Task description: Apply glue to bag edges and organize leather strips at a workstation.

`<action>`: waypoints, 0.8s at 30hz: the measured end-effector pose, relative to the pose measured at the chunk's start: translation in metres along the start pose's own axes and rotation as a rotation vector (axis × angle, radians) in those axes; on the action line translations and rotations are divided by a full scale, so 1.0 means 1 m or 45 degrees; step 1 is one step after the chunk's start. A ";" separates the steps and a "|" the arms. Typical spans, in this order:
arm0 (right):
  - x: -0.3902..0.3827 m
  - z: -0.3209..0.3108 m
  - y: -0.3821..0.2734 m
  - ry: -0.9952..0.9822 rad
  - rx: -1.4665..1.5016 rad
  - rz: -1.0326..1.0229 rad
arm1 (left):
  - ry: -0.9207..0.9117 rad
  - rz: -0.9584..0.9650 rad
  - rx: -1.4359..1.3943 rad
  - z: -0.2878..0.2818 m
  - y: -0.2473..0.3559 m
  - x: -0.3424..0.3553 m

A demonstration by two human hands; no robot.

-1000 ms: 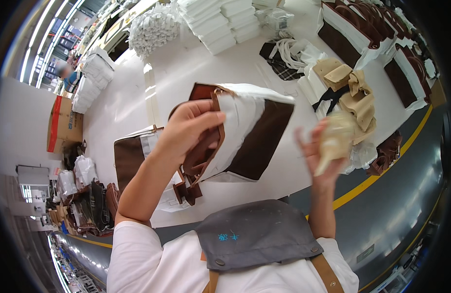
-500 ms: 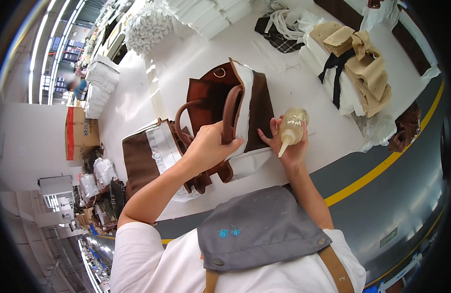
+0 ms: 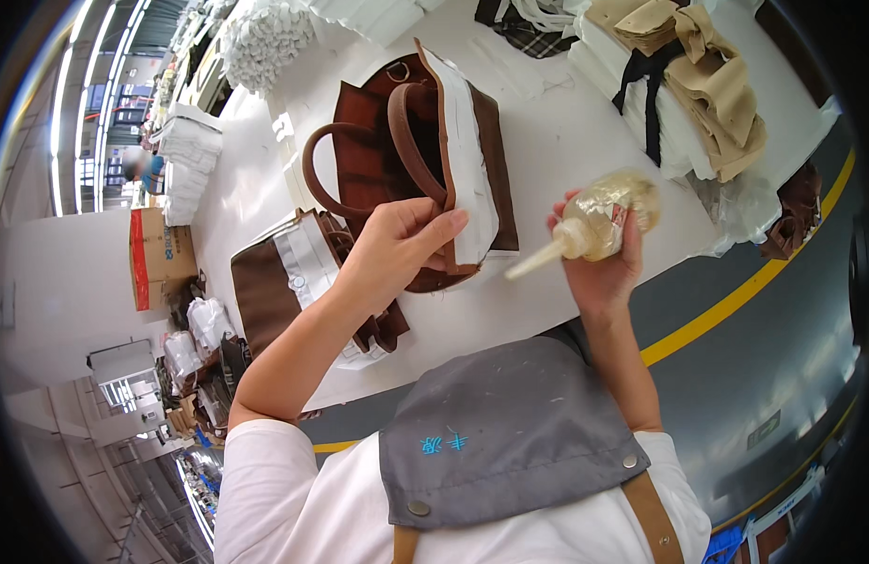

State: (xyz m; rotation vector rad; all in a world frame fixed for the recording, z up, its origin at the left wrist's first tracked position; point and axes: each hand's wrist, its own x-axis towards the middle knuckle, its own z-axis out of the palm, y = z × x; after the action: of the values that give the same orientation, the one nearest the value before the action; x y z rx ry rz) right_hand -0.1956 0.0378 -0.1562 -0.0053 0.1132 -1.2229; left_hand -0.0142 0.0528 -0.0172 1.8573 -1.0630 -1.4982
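With fingers and thumb, my left hand (image 3: 404,242) pinches the near edge of a brown handbag (image 3: 367,141). The bag lies on the white table, its mouth gaping toward the left, with two looped handles and a white lining strip (image 3: 467,160) along its edge. My right hand (image 3: 599,273) is wrapped round a clear squeeze bottle (image 3: 608,218) of yellowish liquid. The bottle is tilted, and its pale nozzle points down and left toward the bag without touching it. A second brown bag piece (image 3: 265,291) with a white band lies left of my left forearm.
Stacked tan pieces (image 3: 707,94) with a black strap lie at the right of the table (image 3: 538,122). Bundled white rolls (image 3: 265,47) are at the far left. A cardboard box (image 3: 162,258) stands beyond the left edge. A person (image 3: 148,169) is in the background.
My left hand has gone from the bag's handle to its edge. The bag has shifted up and left. My right hand has turned the bottle, swinging its nozzle leftward toward the bag.
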 end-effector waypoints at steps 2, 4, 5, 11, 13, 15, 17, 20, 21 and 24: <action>-0.002 0.019 -0.006 0.037 -0.289 -0.180 | -0.005 0.040 0.019 0.001 -0.002 0.002; -0.002 0.025 -0.010 0.002 -0.665 -0.421 | -0.011 0.080 0.038 0.004 -0.002 0.002; -0.001 0.029 -0.011 0.006 -0.663 -0.416 | -0.022 0.097 0.019 0.006 0.000 0.002; 0.001 0.043 -0.012 -0.188 -0.971 -0.573 | -0.007 0.114 0.063 0.005 -0.005 0.005; 0.000 0.043 -0.012 -0.187 -1.020 -0.568 | 0.000 0.120 0.066 0.005 -0.005 0.005; 0.000 0.042 -0.012 -0.218 -1.044 -0.537 | 0.011 0.107 0.049 0.006 -0.004 0.004; 0.000 0.043 -0.011 -0.249 -1.069 -0.506 | 0.005 0.111 0.043 0.005 -0.003 0.004; 0.001 0.049 -0.011 -0.255 -0.933 -0.599 | 0.009 0.106 0.051 0.004 -0.003 0.004; 0.000 0.051 -0.011 -0.293 -0.934 -0.528 | 0.019 0.097 0.066 0.004 -0.003 0.004; -0.002 0.055 -0.011 -0.322 -0.957 -0.484 | 0.052 0.118 0.064 0.006 -0.004 0.005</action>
State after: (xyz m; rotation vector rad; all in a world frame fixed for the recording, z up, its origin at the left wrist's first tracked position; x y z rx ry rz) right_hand -0.2016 0.0325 -0.1008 -0.8662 0.3568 -1.4828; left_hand -0.0185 0.0515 -0.0246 1.8382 -1.1612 -1.3867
